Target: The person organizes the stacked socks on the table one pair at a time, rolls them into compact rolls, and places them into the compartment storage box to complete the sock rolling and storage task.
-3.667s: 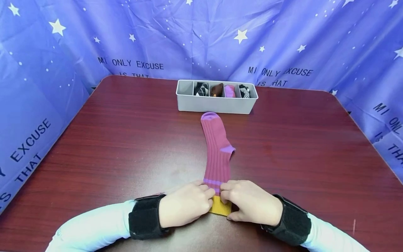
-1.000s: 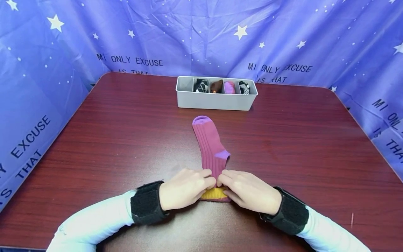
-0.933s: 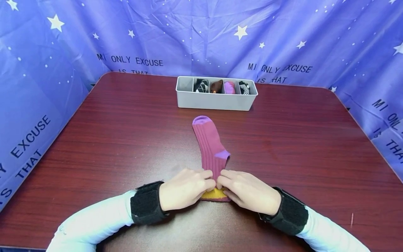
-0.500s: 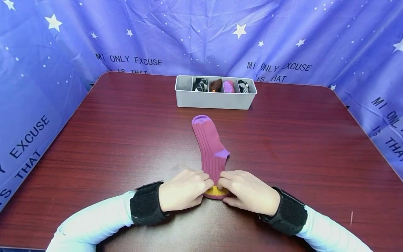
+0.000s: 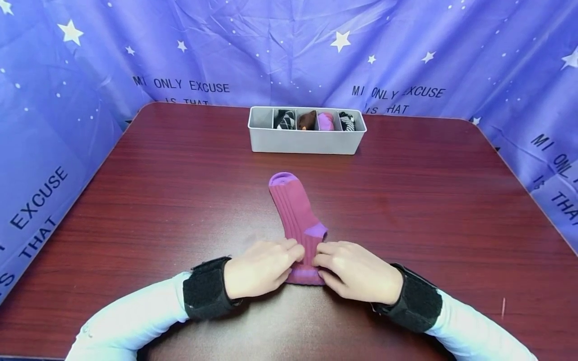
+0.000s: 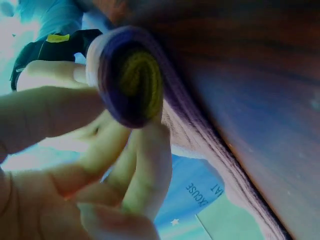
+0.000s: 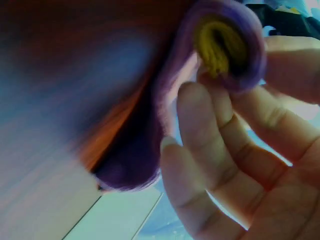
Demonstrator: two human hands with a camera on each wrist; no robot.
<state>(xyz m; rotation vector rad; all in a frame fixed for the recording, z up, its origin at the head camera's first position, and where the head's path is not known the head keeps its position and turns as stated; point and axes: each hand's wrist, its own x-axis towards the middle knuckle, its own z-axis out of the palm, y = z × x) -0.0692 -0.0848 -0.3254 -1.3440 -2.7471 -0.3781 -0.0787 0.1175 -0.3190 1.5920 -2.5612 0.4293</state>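
A mauve ribbed sock (image 5: 295, 205) with purple toe and heel lies flat on the table, toe pointing away from me. Its cuff end is rolled up toward the foot. My left hand (image 5: 264, 266) pinches the left end of the roll, and my right hand (image 5: 356, 271) pinches the right end. Both wrist views look into the roll's ends: the yellow cuff (image 6: 142, 85) is coiled inside the mauve layer in the left one, and the same yellow core (image 7: 220, 47) shows in the right one.
Beyond the sock's toe stands a grey divided box (image 5: 307, 141). Its leftmost compartment is bare; the others hold a black-and-white bundle (image 5: 285, 120), a brown one (image 5: 307, 121), a pink-purple one (image 5: 326, 122) and a striped one (image 5: 347, 122). A starry blue curtain (image 5: 289, 50) borders the table.
The yellow cuff, flat and visible at first, has been rolled inward and is now hidden in the head view. The sock has grown shorter, and its toe has drawn away from the box.
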